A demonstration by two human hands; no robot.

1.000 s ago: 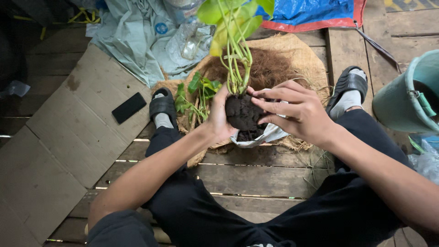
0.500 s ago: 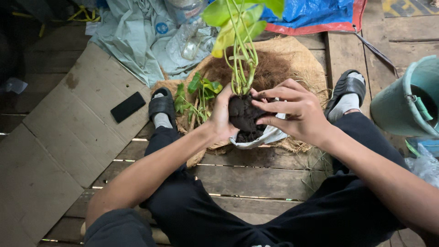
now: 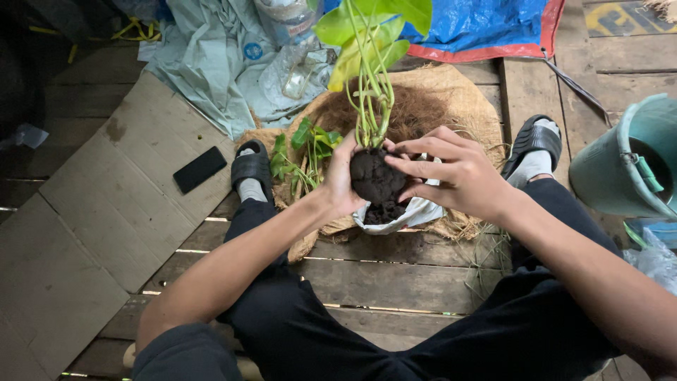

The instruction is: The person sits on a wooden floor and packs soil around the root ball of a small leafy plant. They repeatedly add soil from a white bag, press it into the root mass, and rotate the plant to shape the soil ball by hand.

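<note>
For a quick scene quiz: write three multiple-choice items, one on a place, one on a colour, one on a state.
1. Where does the black phone lie?
A. on the cardboard
B. in the bucket
C. on the coir mat

2. What colour is the bucket?
A. red
B. teal green
C. yellow

3. How is the soil ball of the plant held?
A. lying on the planks
B. one hand only
C. between both hands

Key: A, the phone rests on flattened cardboard; B, the bucket wall is teal; C, left hand and right hand both clasp it.
</note>
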